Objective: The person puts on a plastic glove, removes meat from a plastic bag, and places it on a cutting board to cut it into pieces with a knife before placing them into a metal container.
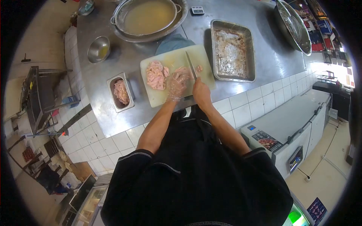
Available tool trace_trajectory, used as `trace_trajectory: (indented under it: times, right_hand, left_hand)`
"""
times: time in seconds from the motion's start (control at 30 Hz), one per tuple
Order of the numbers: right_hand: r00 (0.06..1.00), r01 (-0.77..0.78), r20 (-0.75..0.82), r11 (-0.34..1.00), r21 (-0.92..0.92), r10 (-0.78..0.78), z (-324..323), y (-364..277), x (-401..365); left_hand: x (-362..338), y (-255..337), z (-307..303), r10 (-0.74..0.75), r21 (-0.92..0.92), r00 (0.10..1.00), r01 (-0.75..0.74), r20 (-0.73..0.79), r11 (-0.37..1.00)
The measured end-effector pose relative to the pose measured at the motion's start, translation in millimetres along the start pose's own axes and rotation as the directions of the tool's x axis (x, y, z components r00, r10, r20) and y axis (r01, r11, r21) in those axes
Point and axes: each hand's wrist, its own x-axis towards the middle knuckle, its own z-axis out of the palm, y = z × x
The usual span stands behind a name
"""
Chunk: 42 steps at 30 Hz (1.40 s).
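Observation:
A white cutting board (156, 98) lies at the table's near edge. My right hand (201, 92) is closed around the handle of a knife (191, 64), its blade pointing away from me over the board. In a clear plastic glove, my left hand (176, 87) presses curled fingers on a piece of raw meat (183, 71) just left of the blade. A pile of pale pink raw meat (156, 75) rests on the board's left side. To the right of the blade lie small meat bits (199, 68). Left of the board, a steel container (130, 102) holds more raw meat (121, 92).
Right of the board stands a stained metal tray (215, 49). Behind are a large pot (120, 23) of cloudy liquid, a blue cloth (174, 42) and a small scale (197, 10). Steel bowls stand left (92, 51) and far right (305, 39). A white chest freezer (286, 113) is at right.

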Motion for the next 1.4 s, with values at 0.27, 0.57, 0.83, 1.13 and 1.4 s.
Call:
trace_trajectory:
  times: [0.27, 0.57, 0.83, 1.13, 1.4]
  right_hand:
    - [0.981, 0.136, -0.126, 0.987, -0.083, -0.145, 43.6, 5.2, 37.9]
    - [0.997, 0.017, 0.082, 0.998, -0.057, -0.012, 17.9, 5.0, -1.2]
    - [0.957, -0.173, 0.22, 0.981, -0.083, 0.188, -7.2, 19.6, -87.2]
    - [0.961, -0.154, 0.222, 0.985, -0.076, 0.167, -23.4, 21.5, -87.6]
    - [0.998, -0.005, 0.069, 0.999, 0.036, 0.002, -17.9, 25.9, -35.7]
  left_hand:
    - [1.1, -3.0, 9.5, -0.113, 0.043, 0.993, 0.112, 0.022, 0.993]
    - [1.2, -8.0, 7.3, -0.022, 0.127, 0.999, 0.019, 0.029, 0.992]
    - [9.1, 1.7, 8.8, 0.009, 0.125, 0.998, 0.0, -0.07, 0.992]
    - [3.5, -10.4, 16.2, 0.037, 0.091, 0.996, -0.029, -0.087, 0.995]
    - [-0.1, -9.4, 15.2, 0.024, 0.045, 0.997, -0.021, -0.078, 0.999]
